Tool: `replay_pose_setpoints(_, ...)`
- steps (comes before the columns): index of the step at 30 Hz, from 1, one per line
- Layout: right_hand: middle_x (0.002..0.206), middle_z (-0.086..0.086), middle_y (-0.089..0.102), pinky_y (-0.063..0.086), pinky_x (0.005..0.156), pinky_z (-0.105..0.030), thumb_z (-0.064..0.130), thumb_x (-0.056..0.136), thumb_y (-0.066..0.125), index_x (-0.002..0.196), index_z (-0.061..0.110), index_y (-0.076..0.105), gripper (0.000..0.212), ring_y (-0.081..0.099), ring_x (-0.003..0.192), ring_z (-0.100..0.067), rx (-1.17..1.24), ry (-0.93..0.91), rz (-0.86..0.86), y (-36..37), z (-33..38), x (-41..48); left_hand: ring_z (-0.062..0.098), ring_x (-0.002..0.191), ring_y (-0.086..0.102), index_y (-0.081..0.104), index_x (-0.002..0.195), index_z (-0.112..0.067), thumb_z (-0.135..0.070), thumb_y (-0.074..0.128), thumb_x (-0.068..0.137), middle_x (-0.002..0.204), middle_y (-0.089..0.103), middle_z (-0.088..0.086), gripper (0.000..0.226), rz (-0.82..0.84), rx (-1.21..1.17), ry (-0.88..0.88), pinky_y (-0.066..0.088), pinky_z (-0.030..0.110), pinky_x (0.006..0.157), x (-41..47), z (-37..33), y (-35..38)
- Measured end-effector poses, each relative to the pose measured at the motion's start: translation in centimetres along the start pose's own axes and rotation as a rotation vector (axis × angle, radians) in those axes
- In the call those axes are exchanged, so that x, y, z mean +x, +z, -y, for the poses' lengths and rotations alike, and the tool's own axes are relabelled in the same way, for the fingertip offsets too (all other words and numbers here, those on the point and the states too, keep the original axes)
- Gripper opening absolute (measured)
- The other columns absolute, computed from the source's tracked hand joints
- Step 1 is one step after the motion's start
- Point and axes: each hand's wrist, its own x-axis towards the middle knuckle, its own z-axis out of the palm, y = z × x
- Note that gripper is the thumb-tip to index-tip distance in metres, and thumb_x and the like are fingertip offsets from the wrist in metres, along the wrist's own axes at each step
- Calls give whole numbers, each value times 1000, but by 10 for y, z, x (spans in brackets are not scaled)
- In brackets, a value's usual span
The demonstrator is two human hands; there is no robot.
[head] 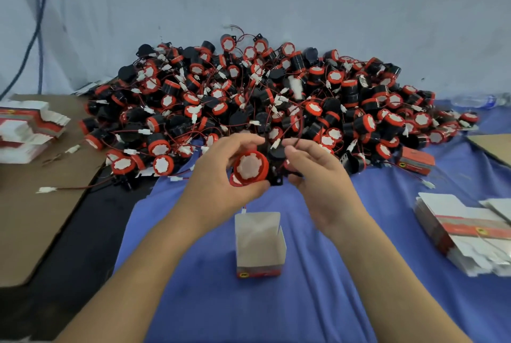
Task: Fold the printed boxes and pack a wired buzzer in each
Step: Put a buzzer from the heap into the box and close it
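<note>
My left hand (221, 176) grips a black buzzer (250, 167) with a red rim and white face, held above the blue cloth. To its right, my right hand (315, 174) pinches the buzzer's thin wire (297, 136), which carries a small white plug (275, 144). Below both hands an upright printed box (260, 245) stands open at the top, its lid flap raised at the back, red band at its base. Behind the hands a large heap of wired buzzers (262, 93) fills the middle of the table.
Flat unfolded boxes lie stacked at the left (27, 126) on brown cardboard (36, 218) and at the right (470, 234). One closed red box (416, 161) sits by the heap's right edge. A pale cloth wall rises behind. Blue cloth (318, 287) covers the front.
</note>
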Motion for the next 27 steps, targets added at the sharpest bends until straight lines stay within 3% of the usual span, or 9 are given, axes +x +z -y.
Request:
replay_pose_setpoints(2, 78, 13, 66, 50, 69, -21, 15, 101, 62, 105, 14, 71, 10, 59, 71, -5, -29, -43, -49, -7, 0, -6, 5, 111, 62, 59, 114, -32, -17, 91, 74, 118, 62, -13, 54, 1, 22, -63, 54, 34, 97, -13, 0, -2)
replay_pose_setpoints(4, 78, 6, 67, 52, 67, -19, 14, 102, 62, 99, 14, 70, 8, 61, 68, -8, -56, -87, -64, -11, -1, -13, 4, 103, 62, 57, 104, -32, -19, 93, 71, 109, 61, -15, 50, -7, 70, -80, 54, 29, 90, -27, 0, -3)
replay_pose_setpoints(8, 76, -8, 65, 57, 63, -21, 6, 101, 61, 95, 15, 62, 11, 69, 65, -14, -309, -194, -41, -16, -6, -25, 4, 104, 59, 58, 100, -35, -27, 93, 69, 106, 59, -17, 47, 47, 187, -61, 52, 27, 91, -53, -2, 2)
replay_pose_setpoints(11, 75, -3, 66, 62, 65, -31, 4, 99, 61, 89, 22, 55, 21, 72, 67, -17, -510, -192, 16, -15, -14, -33, 3, 100, 54, 60, 99, -32, -24, 91, 69, 103, 57, -18, 43, 90, 275, 0, 45, 22, 85, -65, 1, 13)
replay_pose_setpoints(15, 74, 4, 67, 60, 72, -48, 10, 97, 60, 85, 24, 53, 20, 72, 75, -21, -763, -181, 91, -9, -25, -40, 11, 97, 49, 63, 105, -28, -37, 85, 76, 105, 57, -17, 38, 112, 474, 85, 42, 25, 82, -76, 12, 26)
replay_pose_setpoints(19, 78, -3, 66, 54, 68, -49, 19, 99, 55, 90, 17, 53, 9, 64, 77, -26, -909, -149, 154, -6, -36, -47, 17, 103, 55, 66, 120, -26, -45, 78, 81, 117, 63, -13, 45, 146, 625, 127, 43, 35, 85, -87, 27, 34)
replay_pose_setpoints(25, 84, -5, 58, 47, 65, -42, 13, 97, 50, 86, 7, 55, 14, 55, 78, -29, -1257, -177, 240, -3, -48, -54, 20, 100, 58, 72, 99, -26, -63, 53, 86, 100, 67, -11, 44, 206, 829, 169, 47, 36, 78, -103, 43, 47)
replay_pose_setpoints(27, 85, -2, 50, 40, 62, -37, 15, 98, 49, 82, 10, 50, 16, 50, 76, -26, -1351, -184, 264, 1, -49, -55, 23, 101, 60, 73, 94, -27, -59, 59, 89, 98, 69, -10, 36, 160, 895, 193, 48, 35, 76, -108, 47, 55)
